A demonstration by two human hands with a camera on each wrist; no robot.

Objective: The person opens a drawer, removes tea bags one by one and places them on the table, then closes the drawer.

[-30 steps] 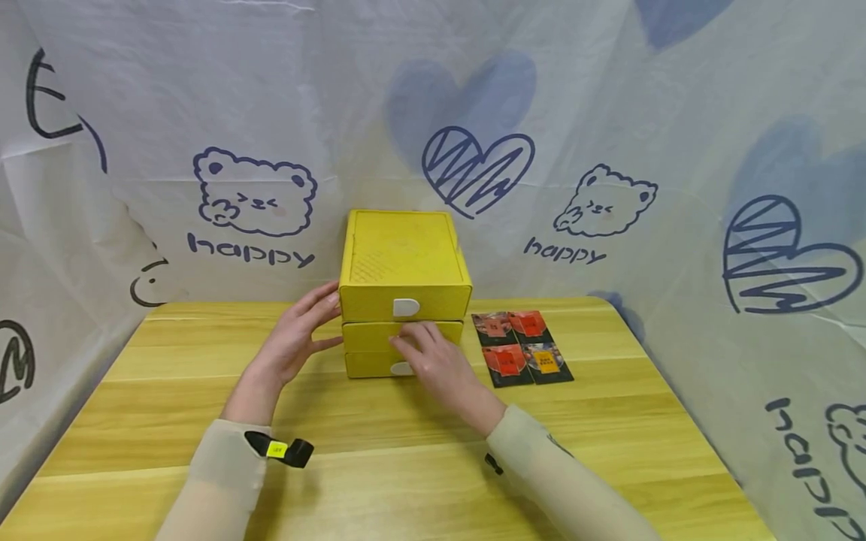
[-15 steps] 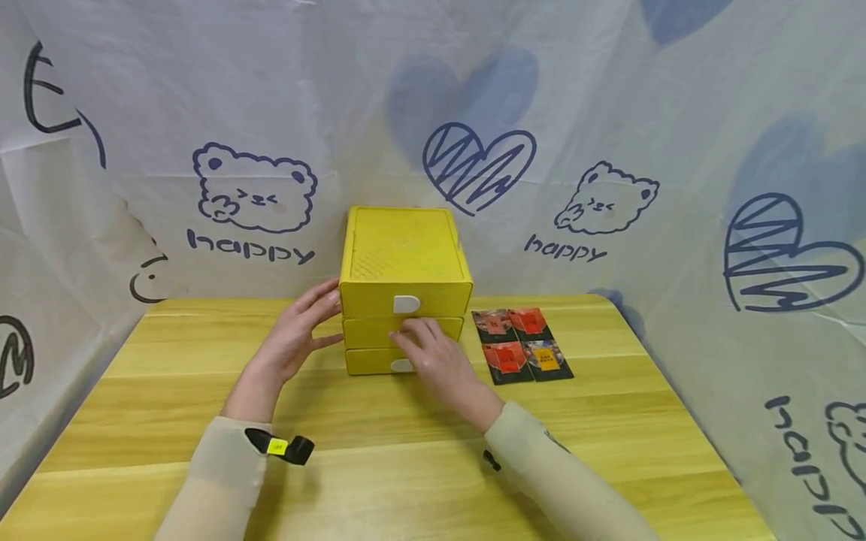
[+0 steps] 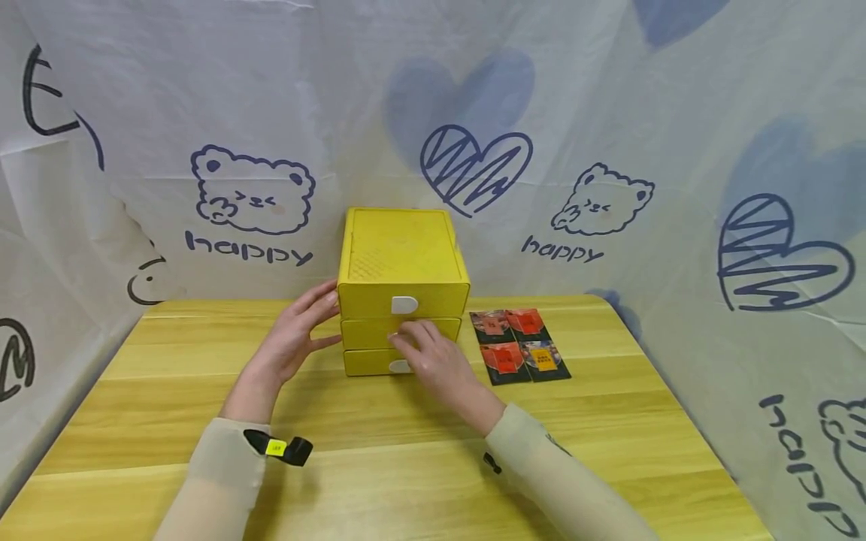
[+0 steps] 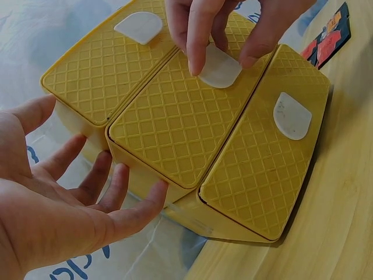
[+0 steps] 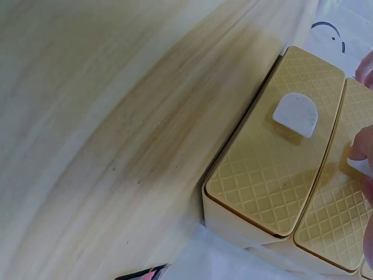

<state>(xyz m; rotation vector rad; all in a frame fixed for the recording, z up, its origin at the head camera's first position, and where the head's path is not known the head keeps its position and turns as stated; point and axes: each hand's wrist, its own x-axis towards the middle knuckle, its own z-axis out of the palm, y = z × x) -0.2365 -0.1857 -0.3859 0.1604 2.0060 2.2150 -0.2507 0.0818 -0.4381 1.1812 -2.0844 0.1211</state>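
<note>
This looks like a curtained-off booth, with creased white sheets [image 3: 595,90] printed with blue hearts [image 3: 501,90] and bears [image 3: 253,191] behind a yellowish wood-grain table [image 3: 379,481].

creased white backdrop [image 3: 345,98] | blue hearts [image 3: 443,113] | bear drawings [image 3: 253,191] | "happy" lettering [image 3: 249,249] | round-cornered wood-grain table [image 3: 379,428]

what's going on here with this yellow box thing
A person has both hands at a yellow three-drawer box on a wooden table. The right hand pinches the white tab of the middle drawer, while the left hand's fingertips rest against the box's left side. All three drawers look closed at this moment. Four dark cards or packets lie to the right, untouched.
</note>
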